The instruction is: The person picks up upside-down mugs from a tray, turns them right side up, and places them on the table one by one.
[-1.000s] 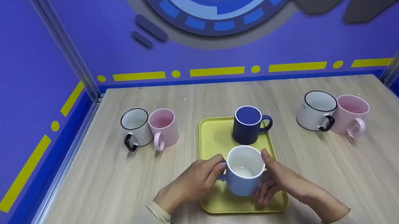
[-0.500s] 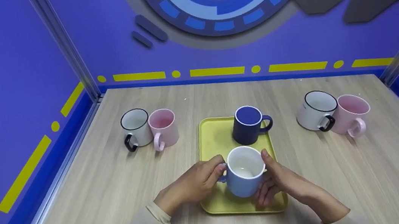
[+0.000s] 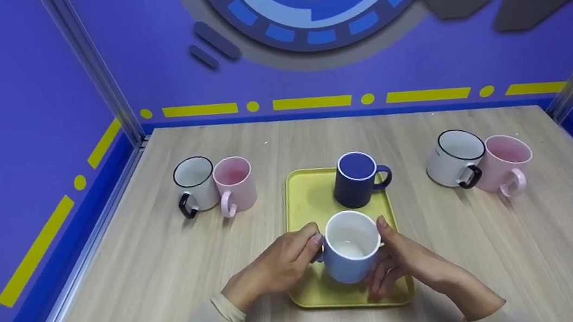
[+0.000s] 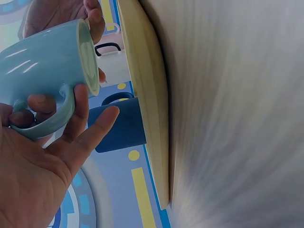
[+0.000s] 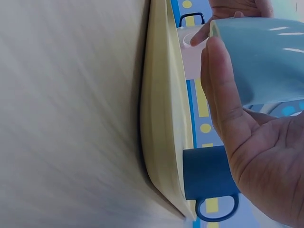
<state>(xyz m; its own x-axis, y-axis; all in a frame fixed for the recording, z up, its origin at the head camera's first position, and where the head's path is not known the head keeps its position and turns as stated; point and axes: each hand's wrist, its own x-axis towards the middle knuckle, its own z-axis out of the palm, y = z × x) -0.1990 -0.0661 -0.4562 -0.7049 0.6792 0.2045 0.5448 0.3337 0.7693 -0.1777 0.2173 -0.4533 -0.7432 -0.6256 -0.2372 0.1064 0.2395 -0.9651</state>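
Observation:
A light blue mug [image 3: 351,262] with a white inside is held above the yellow tray [image 3: 296,195], apart from it. My left hand [image 3: 282,260] grips its handle; in the left wrist view some fingers curl through the handle [image 4: 64,114], while others stretch past it. On the mug's other side is my right hand [image 3: 399,256], with its thumb near the rim. Its fingers [image 5: 223,80] lie fairly straight against the mug's side near the base in the right wrist view. Behind the held mug, a dark blue mug [image 3: 353,188] stands upright on the tray.
At the left stand a white mug with a black rim [image 3: 203,193] and a pink mug [image 3: 243,191], side by side. A similar pair, white [image 3: 448,165] and pink [image 3: 493,174], stands at the right. Blue wall panels [image 3: 154,62] border the wooden table [image 3: 170,284].
The light blue mug has shifted very slightly left along with my left hand. My right hand has hardly moved, and the other mugs and the tray stay put.

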